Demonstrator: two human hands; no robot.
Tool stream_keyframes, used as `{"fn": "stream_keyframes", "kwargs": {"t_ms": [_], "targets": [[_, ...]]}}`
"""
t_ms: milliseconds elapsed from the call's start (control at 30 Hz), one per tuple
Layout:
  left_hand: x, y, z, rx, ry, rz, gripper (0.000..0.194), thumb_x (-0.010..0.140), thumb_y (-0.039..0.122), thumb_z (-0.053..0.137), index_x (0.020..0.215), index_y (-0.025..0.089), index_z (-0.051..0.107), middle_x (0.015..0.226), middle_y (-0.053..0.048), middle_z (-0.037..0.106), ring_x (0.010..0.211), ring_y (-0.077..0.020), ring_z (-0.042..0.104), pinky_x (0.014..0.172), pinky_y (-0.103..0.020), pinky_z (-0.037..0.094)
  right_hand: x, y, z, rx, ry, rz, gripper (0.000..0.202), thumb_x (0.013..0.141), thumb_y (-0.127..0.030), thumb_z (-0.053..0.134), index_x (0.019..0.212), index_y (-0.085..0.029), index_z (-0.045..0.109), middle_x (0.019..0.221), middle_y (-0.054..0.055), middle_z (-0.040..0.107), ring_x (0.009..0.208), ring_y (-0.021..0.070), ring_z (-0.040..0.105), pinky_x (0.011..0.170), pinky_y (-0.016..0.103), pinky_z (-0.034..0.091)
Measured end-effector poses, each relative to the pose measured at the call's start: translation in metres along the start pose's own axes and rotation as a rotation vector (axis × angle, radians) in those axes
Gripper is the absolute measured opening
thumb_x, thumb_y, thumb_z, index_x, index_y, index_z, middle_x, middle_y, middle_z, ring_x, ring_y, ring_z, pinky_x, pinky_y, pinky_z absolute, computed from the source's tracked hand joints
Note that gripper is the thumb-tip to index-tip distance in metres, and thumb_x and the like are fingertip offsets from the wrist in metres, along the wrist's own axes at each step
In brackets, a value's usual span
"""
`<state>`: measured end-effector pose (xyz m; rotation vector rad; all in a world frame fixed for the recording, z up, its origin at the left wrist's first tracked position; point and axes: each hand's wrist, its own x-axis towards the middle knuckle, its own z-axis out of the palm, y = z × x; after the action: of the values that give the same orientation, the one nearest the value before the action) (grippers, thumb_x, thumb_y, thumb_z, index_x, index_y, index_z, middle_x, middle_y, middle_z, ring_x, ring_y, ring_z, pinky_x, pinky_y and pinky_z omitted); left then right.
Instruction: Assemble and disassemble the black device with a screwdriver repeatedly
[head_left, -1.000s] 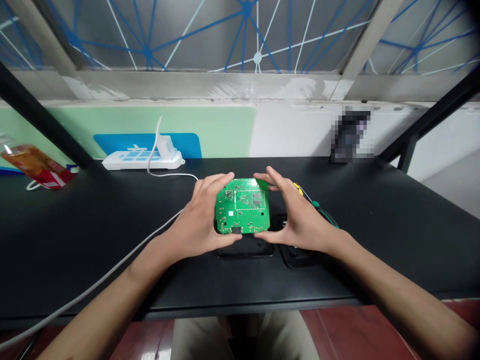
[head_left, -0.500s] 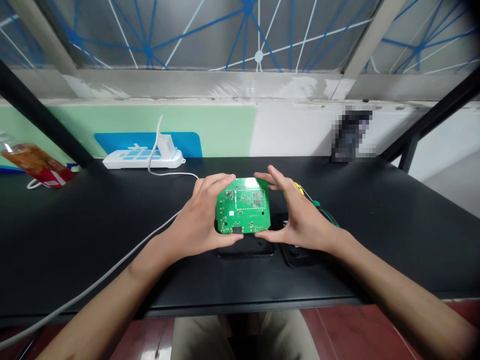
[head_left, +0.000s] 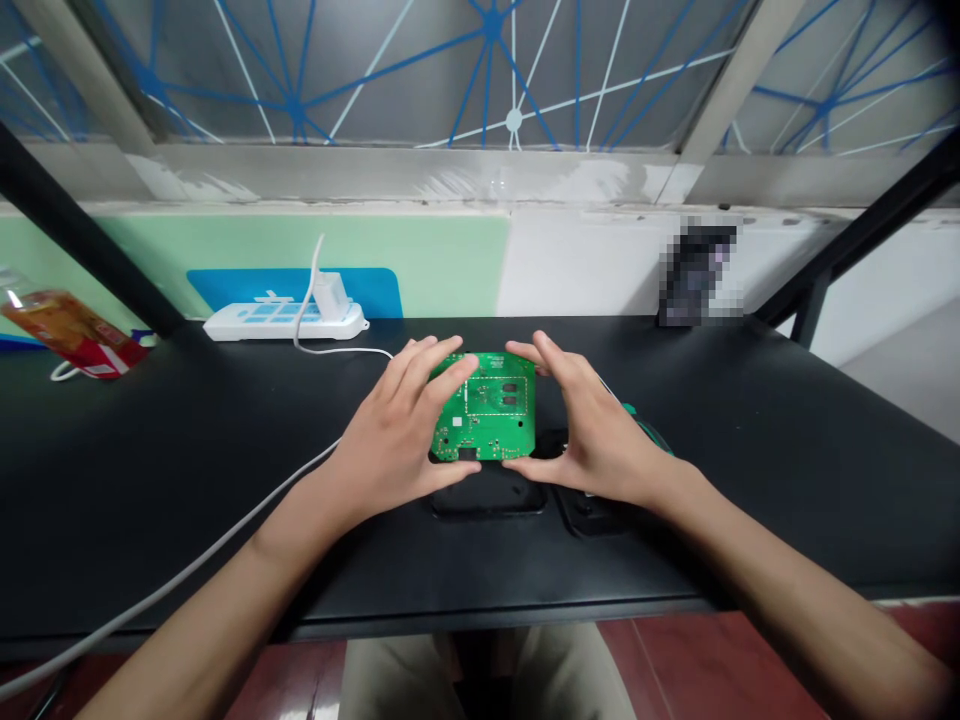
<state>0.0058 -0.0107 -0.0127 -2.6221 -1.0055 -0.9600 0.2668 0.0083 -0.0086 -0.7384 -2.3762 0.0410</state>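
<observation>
A green circuit board [head_left: 491, 408] is held up between my two hands, its face with small parts and a dashed white outline turned toward me. My left hand [head_left: 394, 430] grips its left side, thumb at the lower edge and fingers at the top. On the right side, my right hand [head_left: 592, 425] holds it the same way, thumb below and fingertips at the upper corner. Beneath the board lies a black plastic casing part [head_left: 487, 498]. A second black casing part [head_left: 596, 515] is partly hidden under my right hand.
Behind my right wrist shows part of a green-handled tool [head_left: 651, 430]. A white power strip [head_left: 285, 320] with a plugged-in charger [head_left: 331, 296] sits at the back; its white cable [head_left: 225, 545] crosses the left side. A drink bottle [head_left: 75, 325] leans far left, and a pixelated dark object [head_left: 696, 275] stands back right.
My left fingers have lifted and shifted over the board's upper left edge. The board has tilted slightly, and the bright glare along its top is gone. My right hand keeps its hold.
</observation>
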Motion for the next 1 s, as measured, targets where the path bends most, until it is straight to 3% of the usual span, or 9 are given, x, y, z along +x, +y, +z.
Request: {"fn": "stream_keyframes", "kwargs": {"t_ms": [233, 467, 600, 700, 833, 1000], "targets": [[0.001, 0.013, 0.002, 0.047, -0.044, 0.025, 0.101, 0.081, 0.034, 0.08, 0.158, 0.03, 0.015, 0.158, -0.014, 0.04, 0.144, -0.0396, 0.039, 0.124, -0.064, 0.018, 0.001, -0.007, 0.004, -0.067, 0.001, -0.097, 0.116, 0.084, -0.043, 0.072, 0.162, -0.026, -0.012, 0.156, 0.02, 0.042, 0.14, 0.0388, 0.046, 0.109, 0.064, 0.048], [0.0, 0.017, -0.002, 0.045, -0.007, -0.012, 0.097, 0.079, 0.025, 0.078, 0.156, 0.031, 0.02, 0.154, -0.014, 0.043, 0.138, -0.0376, 0.041, 0.118, -0.061, 0.029, 0.0, -0.009, 0.008, 0.033, 0.004, -0.13, 0.114, 0.084, -0.037, 0.072, 0.161, -0.033, -0.011, 0.165, 0.015, 0.027, 0.15, 0.0344, 0.036, 0.117, 0.059, 0.044], [0.0, 0.014, -0.006, -0.173, 0.094, -0.128, 0.098, 0.076, 0.031, 0.084, 0.153, 0.031, 0.023, 0.151, -0.015, 0.043, 0.139, -0.0388, 0.043, 0.116, -0.064, 0.033, -0.001, -0.008, 0.007, 0.298, 0.088, -0.029, 0.129, 0.074, -0.041, 0.083, 0.161, -0.03, -0.011, 0.166, 0.016, 0.024, 0.149, 0.0332, 0.039, 0.117, 0.056, 0.045], [0.0, 0.011, -0.007, -0.429, 0.141, -0.198, 0.105, 0.075, 0.033, 0.087, 0.154, 0.029, 0.018, 0.152, -0.017, 0.039, 0.143, -0.0368, 0.042, 0.119, -0.061, 0.034, -0.003, -0.005, 0.009, 0.373, 0.083, 0.048, 0.119, 0.078, -0.036, 0.079, 0.162, -0.029, -0.004, 0.163, 0.017, 0.032, 0.144, 0.0312, 0.047, 0.115, 0.056, 0.048], [0.001, 0.01, -0.01, -0.759, 0.074, -0.309, 0.104, 0.08, 0.033, 0.083, 0.152, 0.033, 0.008, 0.153, -0.016, 0.038, 0.146, -0.0328, 0.04, 0.119, -0.058, 0.038, -0.004, -0.003, 0.011, 0.36, 0.069, 0.09, 0.101, 0.084, -0.028, 0.069, 0.162, -0.03, 0.005, 0.157, 0.016, 0.043, 0.139, 0.03, 0.053, 0.112, 0.059, 0.05], [0.0, 0.007, -0.019, -0.949, -0.067, -0.359, 0.11, 0.079, 0.035, 0.084, 0.155, 0.04, 0.004, 0.158, -0.016, 0.035, 0.144, -0.0354, 0.045, 0.105, -0.056, 0.055, -0.003, -0.007, 0.011, 0.335, 0.014, 0.11, 0.103, 0.084, -0.031, 0.07, 0.162, -0.03, 0.003, 0.157, 0.016, 0.045, 0.137, 0.0311, 0.055, 0.111, 0.061, 0.05]]}}
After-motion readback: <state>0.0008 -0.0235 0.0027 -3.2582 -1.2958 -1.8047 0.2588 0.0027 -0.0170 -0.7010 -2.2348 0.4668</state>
